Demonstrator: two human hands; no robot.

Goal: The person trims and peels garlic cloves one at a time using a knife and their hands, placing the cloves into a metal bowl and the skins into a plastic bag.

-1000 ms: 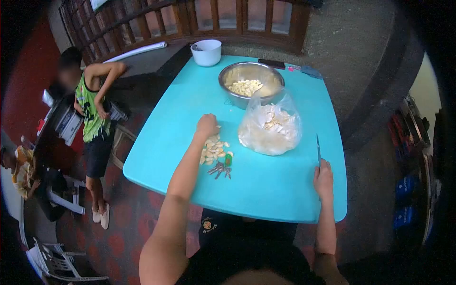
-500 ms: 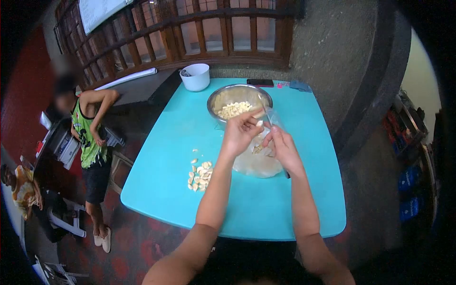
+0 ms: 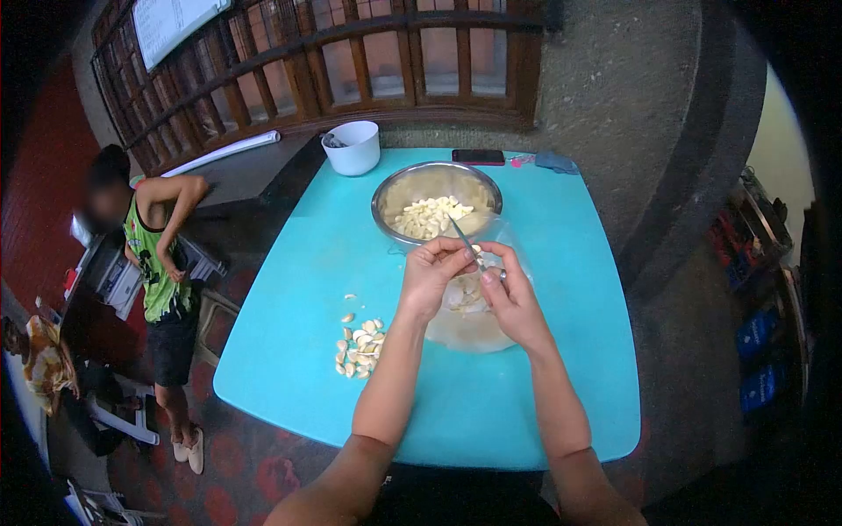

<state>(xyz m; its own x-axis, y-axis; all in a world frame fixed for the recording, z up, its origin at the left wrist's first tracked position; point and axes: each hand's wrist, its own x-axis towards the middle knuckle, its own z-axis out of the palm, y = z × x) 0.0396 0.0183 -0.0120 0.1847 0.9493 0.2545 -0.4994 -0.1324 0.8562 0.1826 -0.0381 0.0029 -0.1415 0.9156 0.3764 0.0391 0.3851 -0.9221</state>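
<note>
Clove [image 3: 478,252], small and whitish, beside a slim, pointed knife [image 3: 460,231]

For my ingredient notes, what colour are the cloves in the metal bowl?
The cloves are pale cream; the head view shows them best.

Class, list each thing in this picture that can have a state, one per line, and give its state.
Left hand, pinched on a pale clove
Right hand, closed on the knife
Knife, raised, blade bare
Steel bowl, upright, partly filled with cloves
Plastic bag, partly filled with pale scraps
Loose cloves, scattered on the table
White bowl, upright, something dark inside
Phone, lying flat
</note>
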